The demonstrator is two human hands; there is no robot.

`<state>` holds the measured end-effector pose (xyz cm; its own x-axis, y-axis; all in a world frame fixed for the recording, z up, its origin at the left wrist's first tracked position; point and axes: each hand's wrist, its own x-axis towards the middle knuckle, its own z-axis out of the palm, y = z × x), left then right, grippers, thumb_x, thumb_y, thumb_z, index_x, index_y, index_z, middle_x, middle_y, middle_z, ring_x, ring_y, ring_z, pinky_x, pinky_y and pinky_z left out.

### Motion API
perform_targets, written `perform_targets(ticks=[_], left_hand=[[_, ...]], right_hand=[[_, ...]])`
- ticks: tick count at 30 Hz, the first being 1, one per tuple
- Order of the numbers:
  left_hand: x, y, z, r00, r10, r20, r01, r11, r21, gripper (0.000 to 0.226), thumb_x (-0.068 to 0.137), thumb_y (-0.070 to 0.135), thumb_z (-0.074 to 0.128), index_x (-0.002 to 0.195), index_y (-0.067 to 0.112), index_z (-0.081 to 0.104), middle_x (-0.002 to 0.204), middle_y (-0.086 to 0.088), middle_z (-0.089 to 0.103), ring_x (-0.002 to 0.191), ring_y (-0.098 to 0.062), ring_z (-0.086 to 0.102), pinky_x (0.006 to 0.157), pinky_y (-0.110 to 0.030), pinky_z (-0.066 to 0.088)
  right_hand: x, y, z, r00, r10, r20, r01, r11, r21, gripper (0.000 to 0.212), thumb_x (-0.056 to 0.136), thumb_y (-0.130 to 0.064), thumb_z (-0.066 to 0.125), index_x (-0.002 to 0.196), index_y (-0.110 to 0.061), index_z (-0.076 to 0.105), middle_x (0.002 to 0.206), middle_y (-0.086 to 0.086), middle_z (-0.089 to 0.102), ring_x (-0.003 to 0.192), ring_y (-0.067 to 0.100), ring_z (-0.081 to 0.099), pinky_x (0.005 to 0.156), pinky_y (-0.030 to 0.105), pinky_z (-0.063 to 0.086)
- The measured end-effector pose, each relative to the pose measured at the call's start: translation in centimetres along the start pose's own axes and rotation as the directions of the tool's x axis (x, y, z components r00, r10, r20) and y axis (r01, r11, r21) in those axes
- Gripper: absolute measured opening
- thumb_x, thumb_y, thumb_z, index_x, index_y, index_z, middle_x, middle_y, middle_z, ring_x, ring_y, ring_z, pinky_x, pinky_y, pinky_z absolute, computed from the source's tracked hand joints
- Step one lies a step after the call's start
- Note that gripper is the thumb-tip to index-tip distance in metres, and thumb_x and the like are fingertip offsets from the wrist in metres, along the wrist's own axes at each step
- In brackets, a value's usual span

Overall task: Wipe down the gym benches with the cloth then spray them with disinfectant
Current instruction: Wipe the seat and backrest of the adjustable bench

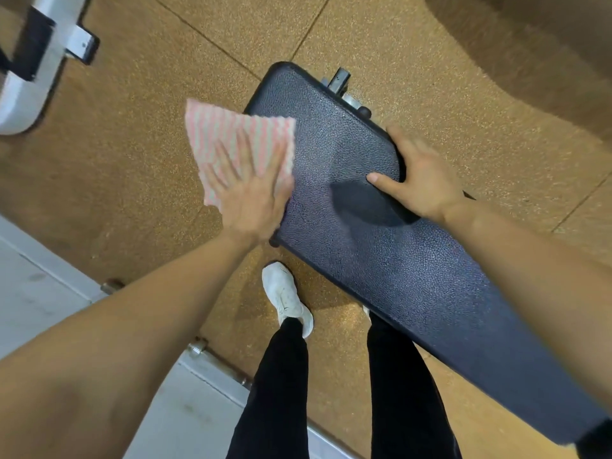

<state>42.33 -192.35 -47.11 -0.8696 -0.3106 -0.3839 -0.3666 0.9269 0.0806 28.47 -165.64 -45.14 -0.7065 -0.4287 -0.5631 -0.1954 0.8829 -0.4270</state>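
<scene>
head view, steeply downward, close over bench (pixel 381 253)

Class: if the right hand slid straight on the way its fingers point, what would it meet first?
The right hand would likely meet the black knob by the bench edge, though the knob may sit lower.

Black textured bench pad (pixel 381 260) running diagonally, pink-and-white striped cloth (pixel 231 137) (blurred, seemingly flat) overhanging its left edge

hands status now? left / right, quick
Left hand: open, fingers flat, pressing the cloth at the bench edge.
Right hand: closed, gripping the bench's far edge, thumb on top.
</scene>
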Motion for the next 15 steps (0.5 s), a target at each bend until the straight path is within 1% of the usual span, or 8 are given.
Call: perform_targets(ticks=[1, 3, 6, 8, 10, 11, 13, 15], left_hand=[[0.9, 0.2, -0.4, 0.998, -0.067, -0.008, 0.067, 0.998, -0.015, 0.062, 0.104, 0.064, 0.013, 0.159, 0.047, -0.009, 0.171, -0.016, -0.013, 0.154, -0.051, -0.006, 0.119, -0.072, -0.001], [3.0, 0.3, -1.4, 0.996, -0.092, 0.0, 0.092, 0.995, -0.03, 0.064, 0.104, 0.061, 0.012, 0.162, 0.04, -0.005, 0.172, -0.014, -0.005, 0.156, -0.044, 0.002, 0.121, -0.068, 0.009], [6.4, 0.5, -3.2, 1.0, -0.002, 0.009, 0.003, 0.999, -0.046, 0.069, 0.103, 0.059, 0.013, 0.164, 0.028, 0.003, 0.172, -0.014, 0.007, 0.154, -0.039, 0.02, 0.12, -0.06, 0.026], [8.7, 1.2, -4.4, 0.998, 0.063, 0.016, -0.061, 0.995, -0.076, 0.069, 0.105, 0.058, 0.015, 0.165, 0.026, 0.004, 0.171, -0.014, 0.01, 0.153, -0.039, 0.023, 0.119, -0.058, 0.03], [10.7, 2.6, -5.4, 0.99, 0.135, 0.037, -0.133, 0.989, -0.066, 0.064, 0.107, 0.054, 0.018, 0.164, 0.028, 0.007, 0.171, -0.015, 0.01, 0.153, -0.041, 0.019, 0.121, -0.06, 0.026], [11.4, 3.4, -5.8, 0.982, 0.184, 0.042, -0.182, 0.983, -0.034, 0.061, 0.108, 0.052, 0.018, 0.163, 0.028, 0.012, 0.17, -0.015, 0.013, 0.154, -0.043, 0.016, 0.123, -0.061, 0.021], [12.2, 5.1, -6.0, 0.958, 0.283, 0.05, -0.285, 0.957, 0.054, 0.054, 0.108, 0.048, 0.016, 0.155, 0.026, 0.031, 0.165, -0.014, 0.028, 0.154, -0.043, 0.014, 0.123, -0.063, 0.011], [12.1, 6.9, -5.8, 0.937, 0.342, 0.072, -0.349, 0.927, 0.139, 0.051, 0.108, 0.047, 0.015, 0.143, 0.023, 0.045, 0.153, -0.012, 0.045, 0.153, -0.041, 0.022, 0.122, -0.068, 0.006]], right_hand=[[-0.2, -0.1, -0.1, 1.0, 0.006, -0.014, -0.006, 1.0, -0.014, 0.09, 0.089, -0.073, 0.051, 0.16, -0.038, 0.009, 0.158, 0.009, 0.038, 0.144, 0.032, 0.038, 0.114, 0.056, 0.036], [-0.5, -0.1, 0.0, 1.0, 0.019, -0.021, -0.019, 1.0, -0.014, 0.089, 0.091, -0.071, 0.052, 0.16, -0.038, 0.007, 0.157, 0.005, 0.039, 0.143, 0.028, 0.038, 0.115, 0.054, 0.034], [-0.8, 0.7, 0.0, 1.0, 0.028, -0.001, -0.028, 0.999, 0.03, 0.092, 0.088, -0.074, 0.052, 0.16, -0.038, 0.007, 0.16, 0.004, 0.035, 0.146, 0.028, 0.034, 0.117, 0.057, 0.03], [-1.3, 1.6, 0.2, 0.999, 0.049, 0.011, -0.05, 0.997, 0.054, 0.095, 0.086, -0.075, 0.053, 0.161, -0.034, 0.011, 0.158, 0.005, 0.037, 0.145, 0.03, 0.036, 0.116, 0.056, 0.031], [-2.1, 2.7, 0.4, 0.997, 0.076, 0.004, -0.076, 0.995, 0.06, 0.096, 0.084, -0.077, 0.052, 0.16, -0.03, 0.016, 0.159, 0.005, 0.037, 0.146, 0.032, 0.035, 0.117, 0.057, 0.031], [-2.6, 3.2, 0.5, 0.996, 0.088, -0.002, -0.088, 0.994, 0.062, 0.096, 0.084, -0.078, 0.052, 0.16, -0.03, 0.017, 0.161, 0.004, 0.035, 0.147, 0.032, 0.033, 0.117, 0.057, 0.03], [-3.8, 4.0, 0.5, 0.993, 0.115, -0.01, -0.114, 0.992, 0.048, 0.095, 0.085, -0.076, 0.053, 0.16, -0.034, 0.014, 0.162, 0.003, 0.033, 0.149, 0.033, 0.03, 0.118, 0.059, 0.028], [-5.0, 4.7, 0.3, 0.988, 0.155, -0.012, -0.155, 0.988, 0.029, 0.092, 0.086, -0.074, 0.055, 0.159, -0.035, 0.014, 0.161, 0.004, 0.035, 0.148, 0.035, 0.03, 0.117, 0.06, 0.027]])
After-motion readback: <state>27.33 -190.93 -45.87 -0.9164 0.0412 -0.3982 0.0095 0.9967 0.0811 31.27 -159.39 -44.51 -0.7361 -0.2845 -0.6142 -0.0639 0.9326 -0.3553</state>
